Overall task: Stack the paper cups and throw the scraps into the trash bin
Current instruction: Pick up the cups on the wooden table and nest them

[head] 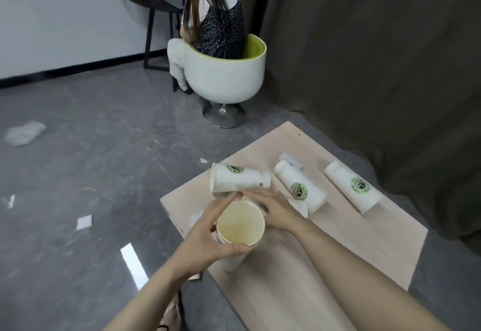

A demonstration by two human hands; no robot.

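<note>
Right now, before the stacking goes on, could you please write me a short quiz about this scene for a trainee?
1. True or false: the left hand grips an upright stack of paper cups.
2. Besides the cup under the right hand, how many single cups lie on their sides on the wooden table? A) one B) three C) five
3. Where do the paper scraps lie?

Key:
1. True.
2. B: the left cup, the middle cup, the right cup.
3. On the grey floor, for example one white scrap.
</note>
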